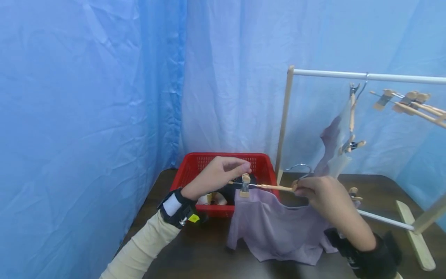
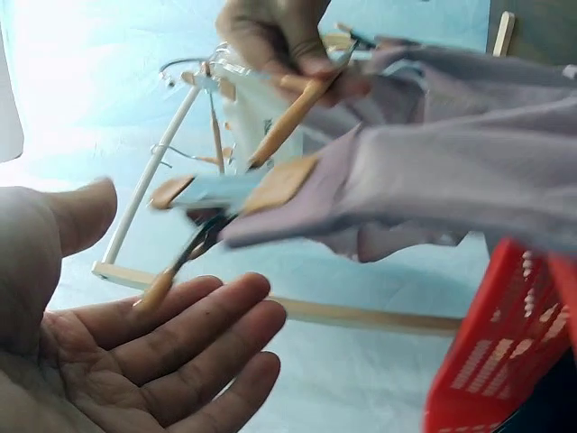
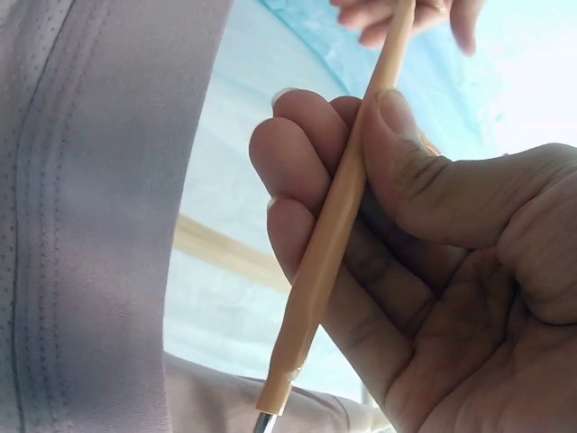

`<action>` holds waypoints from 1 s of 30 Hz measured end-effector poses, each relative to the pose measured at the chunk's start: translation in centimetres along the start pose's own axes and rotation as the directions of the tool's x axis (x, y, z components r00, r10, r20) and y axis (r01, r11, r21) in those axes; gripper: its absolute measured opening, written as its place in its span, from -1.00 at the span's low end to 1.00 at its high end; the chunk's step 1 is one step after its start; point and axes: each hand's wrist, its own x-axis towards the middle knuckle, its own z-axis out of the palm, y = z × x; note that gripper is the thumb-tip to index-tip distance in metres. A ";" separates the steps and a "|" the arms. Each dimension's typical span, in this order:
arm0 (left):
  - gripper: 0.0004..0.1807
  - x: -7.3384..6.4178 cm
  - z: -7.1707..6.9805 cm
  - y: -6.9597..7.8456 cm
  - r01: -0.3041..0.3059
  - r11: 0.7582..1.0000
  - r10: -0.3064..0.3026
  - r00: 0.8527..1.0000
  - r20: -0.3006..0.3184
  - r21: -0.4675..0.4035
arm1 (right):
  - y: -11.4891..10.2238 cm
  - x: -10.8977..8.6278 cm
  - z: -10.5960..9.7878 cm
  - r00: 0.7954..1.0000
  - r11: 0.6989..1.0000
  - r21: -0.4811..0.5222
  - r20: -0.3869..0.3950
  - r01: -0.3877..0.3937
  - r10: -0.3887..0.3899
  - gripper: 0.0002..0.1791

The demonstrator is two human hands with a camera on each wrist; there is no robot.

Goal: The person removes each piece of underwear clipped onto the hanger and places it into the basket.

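Observation:
A light-wood clip hanger with a metal hook carries a lilac garment pinned by its upper edge. My right hand grips the hanger's middle; in the right wrist view, thumb and fingers curl round the wooden bar. My left hand is at the hanger's left end, beside the clip that bites the garment's corner. In the left wrist view its fingers are spread and loosely extended, with the hanger's tip close to them and nothing gripped. The garment's right corner is partly behind my right hand.
A red basket with several items inside stands behind the hanger. On the right is a rack with a white rail, a wooden post and a foot. Other clip hangers hang there, one bearing a purplish cloth.

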 end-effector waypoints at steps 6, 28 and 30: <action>-0.58 -1.3 1.2 -1.5 0.018 1.000 -0.017 0.998 0.056 -0.026 | -0.5 -0.3 0.8 1.000 1.000 -0.018 0.007 -0.015 0.015 -0.83; -0.75 -2.3 2.4 -2.6 -0.067 0.981 0.063 0.998 -0.029 -0.183 | -1.0 -0.3 2.3 0.995 0.996 0.036 0.051 -0.082 0.081 -0.83; -0.75 -2.4 2.5 -2.6 -0.084 0.982 0.078 0.996 -0.042 -0.169 | -1.0 -0.4 2.5 0.995 0.996 0.035 0.048 -0.087 0.085 -0.84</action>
